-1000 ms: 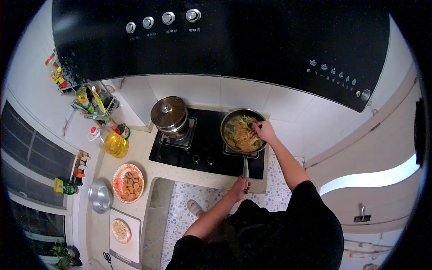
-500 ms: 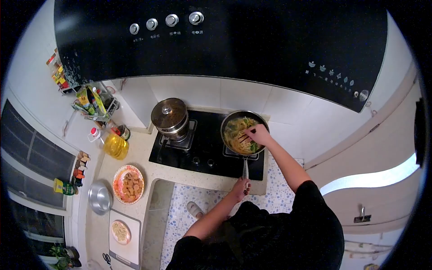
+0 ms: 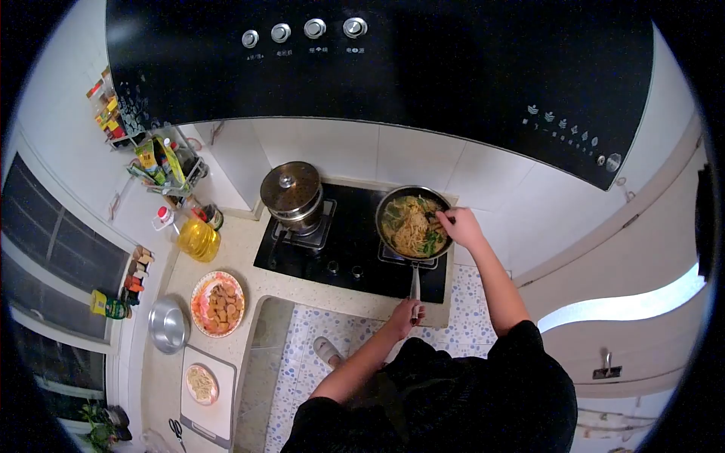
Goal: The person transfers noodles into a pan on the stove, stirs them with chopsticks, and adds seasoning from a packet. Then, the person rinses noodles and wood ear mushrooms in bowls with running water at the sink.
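In the head view, your left hand (image 3: 406, 318) is just in front of the stove (image 3: 351, 230), its fingers wrapped closed around the handle (image 3: 415, 284) of the pan (image 3: 379, 219). The pan sits on the stove's right burner, the handle pointing toward you. Your right hand (image 3: 461, 226) is over the stove's right side, at the pan's right rim. Its fingers are pinched narrow on dark chopsticks (image 3: 451, 220), of which little shows; you cannot tell exactly where their tips lie. Noodles (image 3: 411, 229) fill the middle of the pan on the stove, with greens (image 3: 432, 244) among them, mostly on the side toward you.

On the stove's left burner you have a pot (image 3: 302, 219), its lid (image 3: 293, 185) on. Two knobs (image 3: 333, 267) stand at the stove's front edge, and the hood (image 3: 423, 68) spans above it. Left of the stove is a bottle of yellow oil (image 3: 198, 240); beyond it a rack (image 3: 198, 173) of packets hangs at the wall. To the stove's front left lies a patterned plate (image 3: 198, 309) of brown slices (image 3: 225, 309), with a metal bowl (image 3: 168, 325) just beside it. Farther from the stove, nearer you, a board (image 3: 214, 414) bears a small dish (image 3: 189, 383) of pale strips (image 3: 202, 385), and scissors (image 3: 176, 430) lie by its left edge.
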Demonstrator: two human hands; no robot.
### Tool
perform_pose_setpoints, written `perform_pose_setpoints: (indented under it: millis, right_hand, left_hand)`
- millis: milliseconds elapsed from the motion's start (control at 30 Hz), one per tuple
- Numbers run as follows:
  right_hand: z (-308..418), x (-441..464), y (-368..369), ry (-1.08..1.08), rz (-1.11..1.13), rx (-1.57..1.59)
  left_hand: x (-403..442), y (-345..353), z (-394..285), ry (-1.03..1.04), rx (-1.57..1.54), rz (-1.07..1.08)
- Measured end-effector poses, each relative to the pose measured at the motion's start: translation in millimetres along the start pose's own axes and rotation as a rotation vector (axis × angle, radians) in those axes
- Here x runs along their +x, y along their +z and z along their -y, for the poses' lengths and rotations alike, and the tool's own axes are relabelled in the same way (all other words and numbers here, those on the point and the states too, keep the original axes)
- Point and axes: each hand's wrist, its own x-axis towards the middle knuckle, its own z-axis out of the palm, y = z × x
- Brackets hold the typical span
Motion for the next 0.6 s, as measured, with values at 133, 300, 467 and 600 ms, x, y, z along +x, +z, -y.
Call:
perform_pose_setpoints:
  millis: [133,300,467,600]
  right_hand:
    - [-7.1,-33.4,3.0,0.116,0.000,0.317]
    - [-6.7,-61.7,-1.9,0.044,-0.033,0.158]
    - [-36.8,-70.6,22.7,0.267,-0.017,0.284]
    - [-39.9,-56.6,64.5,0.240,-0.073,0.485]
  left_hand:
    - [2.9,-4.6,1.9,-0.020,-0.039,0.021]
    - [-12.8,2.4,1.4,0.079,0.027,0.020]
    - [-11.2,-2.8,3.4,0.070,0.084,0.081]
    - [-10.1,-3.4,1.2,0.047,0.105,0.072]
